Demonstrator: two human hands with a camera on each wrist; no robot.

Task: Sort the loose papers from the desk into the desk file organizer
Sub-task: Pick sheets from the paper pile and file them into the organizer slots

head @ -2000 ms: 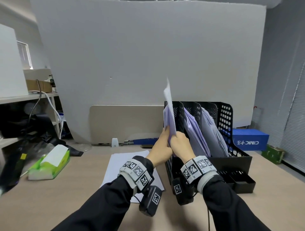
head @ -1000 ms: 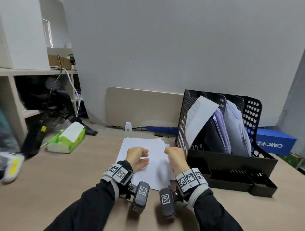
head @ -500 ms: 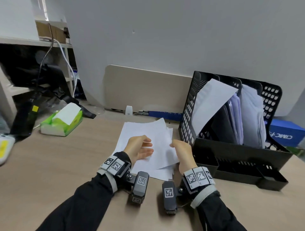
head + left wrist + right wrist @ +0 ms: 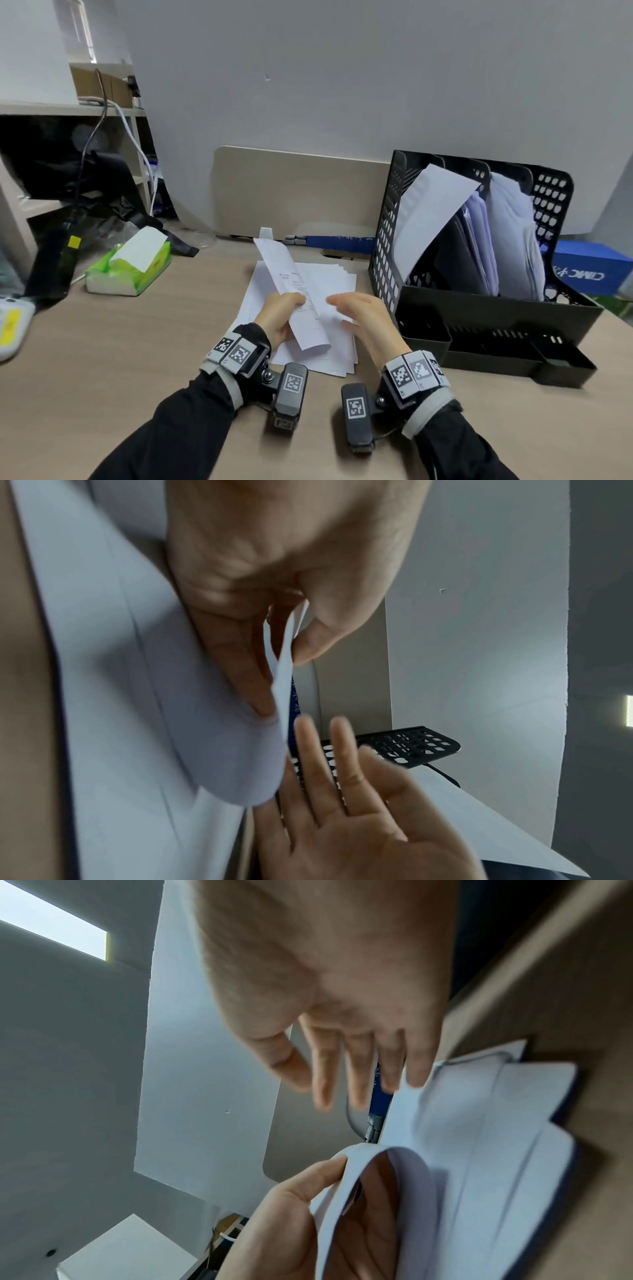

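Observation:
A stack of white loose papers [image 4: 337, 281] lies on the desk in front of me. My left hand [image 4: 279, 313] pinches one printed sheet [image 4: 294, 291] between thumb and fingers and holds it curled up off the stack; the pinch [image 4: 291, 653] shows in the left wrist view, the curled sheet [image 4: 363, 1153] in the right wrist view. My right hand [image 4: 359, 313] hovers just right of the sheet with fingers spread, holding nothing [image 4: 346, 1074]. The black mesh file organizer [image 4: 493, 315] stands to the right, with papers in its slots and one white sheet [image 4: 431, 212] leaning in the leftmost slot.
A green tissue pack [image 4: 132, 265] sits on the desk at the left. Shelves with cables and dark gear [image 4: 68, 178] stand at far left. A beige panel [image 4: 294, 192] and grey wall close the back. A blue box [image 4: 589, 272] lies behind the organizer.
Both hands left the organizer, where a sheet now leans in the left slot, and came down to the stack. My left hand has lifted one sheet; the right hand has let go.

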